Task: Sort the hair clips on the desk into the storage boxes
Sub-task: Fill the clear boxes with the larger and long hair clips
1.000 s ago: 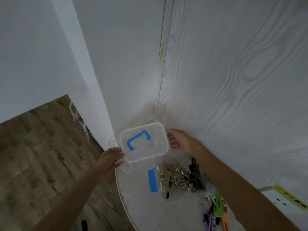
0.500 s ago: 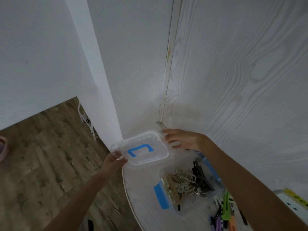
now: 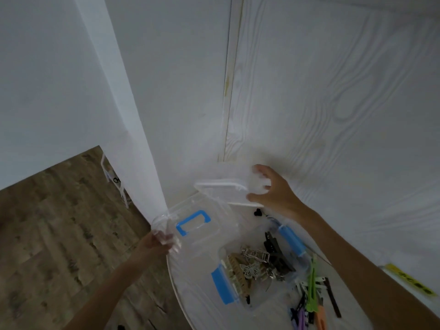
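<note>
My left hand (image 3: pixel 158 241) grips the left edge of a clear lid with a blue handle (image 3: pixel 194 222), held low over the white desk (image 3: pixel 197 294). Behind it, my right hand (image 3: pixel 271 191) grips a clear, seemingly empty storage box (image 3: pixel 223 190), lifted and tilted near the wall corner. A second clear box with blue latches (image 3: pixel 223 285) stands open on the desk and holds several metal, beige and black hair clips (image 3: pixel 259 263). Loose coloured hair clips (image 3: pixel 313 294) lie to its right, partly under my right forearm.
The desk's rounded edge runs from lower centre up to my left hand, with wood floor (image 3: pixel 59 234) beyond it. White wood-grain walls (image 3: pixel 333 103) meet in a corner just behind the boxes. A small black piece (image 3: pixel 257 213) lies by the wall. A yellow strip (image 3: pixel 409 279) is at far right.
The lid has come apart from the clear box: my right hand lifted the box up and back toward the wall, while my left hand kept the lid low at the left.
</note>
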`<state>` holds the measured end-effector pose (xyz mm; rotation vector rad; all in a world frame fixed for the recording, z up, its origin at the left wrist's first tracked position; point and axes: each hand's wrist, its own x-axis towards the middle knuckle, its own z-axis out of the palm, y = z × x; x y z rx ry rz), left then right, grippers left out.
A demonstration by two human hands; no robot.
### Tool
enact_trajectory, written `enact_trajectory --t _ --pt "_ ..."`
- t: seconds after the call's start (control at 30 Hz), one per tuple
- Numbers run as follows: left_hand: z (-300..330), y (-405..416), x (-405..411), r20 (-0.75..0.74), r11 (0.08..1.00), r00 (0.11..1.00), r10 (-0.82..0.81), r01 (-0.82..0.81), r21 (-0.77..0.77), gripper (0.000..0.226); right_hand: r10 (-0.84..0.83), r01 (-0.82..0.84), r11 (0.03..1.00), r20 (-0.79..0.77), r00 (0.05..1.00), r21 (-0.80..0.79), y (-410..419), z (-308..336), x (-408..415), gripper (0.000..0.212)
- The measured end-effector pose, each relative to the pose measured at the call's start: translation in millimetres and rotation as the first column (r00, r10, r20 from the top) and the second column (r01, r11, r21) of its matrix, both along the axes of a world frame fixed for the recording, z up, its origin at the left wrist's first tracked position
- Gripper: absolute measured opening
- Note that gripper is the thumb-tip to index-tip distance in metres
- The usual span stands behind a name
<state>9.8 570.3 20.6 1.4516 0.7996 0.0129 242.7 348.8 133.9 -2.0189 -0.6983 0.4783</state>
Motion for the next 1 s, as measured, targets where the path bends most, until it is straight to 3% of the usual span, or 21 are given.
enact_trajectory --t 0.1,0.23,0.4,0.47,0.53,0.6,0.67,0.73,0.87,1.0 --pt "0 -12 16 -0.063 0.992 0.992 0.109 -0.113 -0.062 0.019 -0.089 0.1 0.989 -0.097 0.991 0.111 -27 13 -9 0.062" --pt "3 -27 47 -0.181 0.958 0.96 0.214 -0.243 -0.153 0.034 -0.221 0.237 0.957 -0.105 0.97 0.167 -56 20 -19 0.064" --pt "7 -41 44 -0.313 0.984 0.935 0.165 -0.18 -0.019 0.052 -0.332 0.324 0.928 0.01 0.943 0.182 -94 24 -40 0.059" --pt "8 -47 41 -0.279 0.97 0.951 0.134 -0.067 0.235 0.078 -0.364 0.357 0.913 0.003 0.931 0.197 -109 25 -48 0.059" --pt "23 -67 41 -0.244 0.868 0.968 0.06 0.07 0.492 0.105 -0.388 0.387 0.899 -0.038 0.921 0.205 -120 27 -51 0.059" --pt "46 -106 45 -0.247 0.7 0.963 -0.111 0.252 0.668 0.109 -0.4 0.407 0.89 -0.078 0.913 0.204 -126 29 -52 0.057" --pt "61 -151 57 -0.426 0.455 0.826 -0.369 0.56 0.692 0.126 -0.425 0.442 0.872 -0.123 0.897 0.209 -130 30 -54 0.052" --pt "57 -178 66 -0.594 0.297 0.664 -0.454 0.741 0.602 0.141 -0.444 0.482 0.848 -0.2 0.873 0.219 -131 30 -55 0.045" --pt "50 -184 70 -0.673 0.255 0.59 -0.446 0.804 0.537 0.145 -0.438 0.515 0.825 -0.314 0.842 0.233 -136 30 -57 0.04" --pt "48 -186 68 -0.678 0.214 0.584 -0.447 0.805 0.552 0.141 -0.449 0.543 0.814 -0.372 0.812 0.204 -137 25 -56 0.05"
